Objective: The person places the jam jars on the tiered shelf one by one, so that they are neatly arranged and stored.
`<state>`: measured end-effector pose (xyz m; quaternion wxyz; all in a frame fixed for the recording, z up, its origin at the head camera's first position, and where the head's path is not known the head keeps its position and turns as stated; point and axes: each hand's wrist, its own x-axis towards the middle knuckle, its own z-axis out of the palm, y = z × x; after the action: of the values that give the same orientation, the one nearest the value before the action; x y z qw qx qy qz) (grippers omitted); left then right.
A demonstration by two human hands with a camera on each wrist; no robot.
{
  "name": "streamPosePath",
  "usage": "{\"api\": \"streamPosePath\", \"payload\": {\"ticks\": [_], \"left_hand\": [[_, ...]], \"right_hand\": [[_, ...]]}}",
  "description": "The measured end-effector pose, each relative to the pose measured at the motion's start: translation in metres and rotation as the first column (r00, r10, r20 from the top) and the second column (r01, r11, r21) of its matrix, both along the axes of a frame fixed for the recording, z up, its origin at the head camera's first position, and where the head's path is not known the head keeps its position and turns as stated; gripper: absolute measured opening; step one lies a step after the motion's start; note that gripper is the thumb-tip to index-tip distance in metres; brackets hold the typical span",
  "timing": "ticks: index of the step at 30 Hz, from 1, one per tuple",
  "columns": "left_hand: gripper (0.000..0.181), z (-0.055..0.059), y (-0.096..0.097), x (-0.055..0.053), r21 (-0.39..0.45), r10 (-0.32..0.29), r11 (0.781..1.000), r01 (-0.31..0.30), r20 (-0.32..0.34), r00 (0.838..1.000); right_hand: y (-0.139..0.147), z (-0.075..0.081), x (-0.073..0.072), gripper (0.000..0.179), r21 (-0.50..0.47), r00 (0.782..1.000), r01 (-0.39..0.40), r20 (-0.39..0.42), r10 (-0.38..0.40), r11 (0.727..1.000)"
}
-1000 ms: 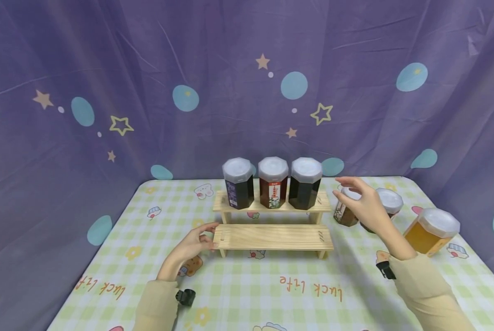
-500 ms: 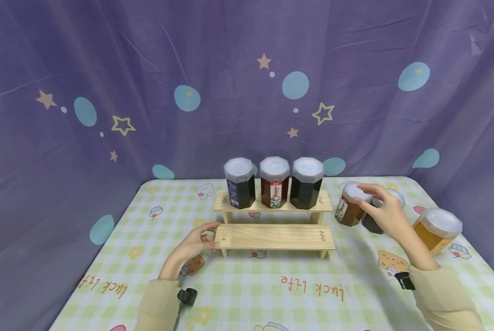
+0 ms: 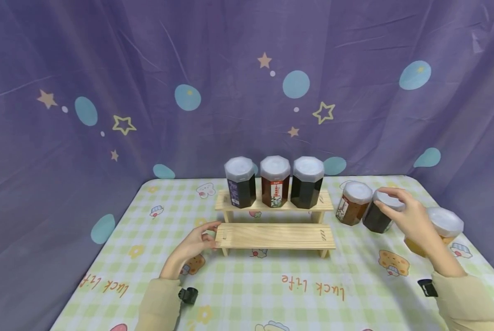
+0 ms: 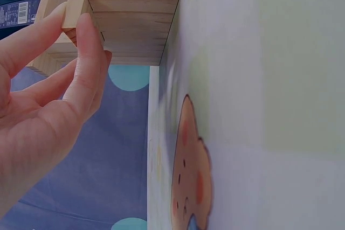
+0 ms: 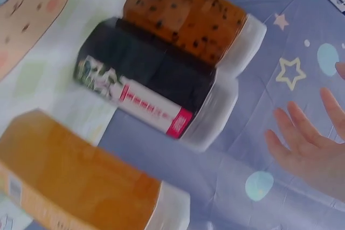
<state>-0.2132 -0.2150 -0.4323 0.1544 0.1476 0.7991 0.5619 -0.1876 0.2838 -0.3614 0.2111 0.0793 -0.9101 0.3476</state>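
Note:
My left hand [image 3: 195, 241] pinches the left end of a two-step wooden display rack [image 3: 276, 236]. In the left wrist view, its thumb and fingers [image 4: 89, 60] are at the corner of the board. On the rack's upper step stand three octagonal jars with frosted white lids: a dark jar [image 3: 242, 192], a red-brown jar [image 3: 275, 191] and another dark jar [image 3: 306, 191]. My right hand [image 3: 412, 216] is over a dark, labelled jar [image 5: 145, 79] on the table, apart from its lid in the right wrist view, fingers spread and holding nothing.
Left of that dark jar, close beside it, stands a brown speckled jar [image 5: 183, 14]. An amber jar [image 5: 75, 171] stands to its right, partly behind my right arm in the head view. A checked cloth [image 3: 238, 294] covers the table; a purple curtain [image 3: 213, 46] hangs behind.
My right hand has moved right, from near the brown jar to over the dark jar beside it, bringing the brown jar into full view. My left hand keeps its hold on the rack.

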Motion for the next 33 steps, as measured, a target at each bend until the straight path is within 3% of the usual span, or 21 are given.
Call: {"api": "streamPosePath", "payload": {"ticks": [8,12,20,33], "left_hand": [[0.062,0.0,0.0,0.0,-0.004,0.004,1.0,-0.004,0.001,1.0],[0.061,0.001,0.0,0.0,-0.002,0.007,1.0,-0.007,0.003,1.0],[0.061,0.002,0.001,0.001,-0.002,0.004,1.0,-0.004,0.0,1.0],[0.061,0.0,0.0,0.0,0.0,0.012,1.0,-0.012,0.009,1.0]], "right_hand": [[0.021,-0.005,0.007,0.035,0.054,0.993,0.043,-0.113,-0.036,0.998],[0.028,-0.005,0.011,0.033,0.076,0.991,0.065,-0.126,-0.055,0.995],[0.045,-0.001,0.023,0.037,0.07,0.994,0.106,-0.02,-0.105,0.992],[0.068,-0.003,0.032,0.051,0.101,0.985,0.147,0.07,-0.155,0.984]]}}
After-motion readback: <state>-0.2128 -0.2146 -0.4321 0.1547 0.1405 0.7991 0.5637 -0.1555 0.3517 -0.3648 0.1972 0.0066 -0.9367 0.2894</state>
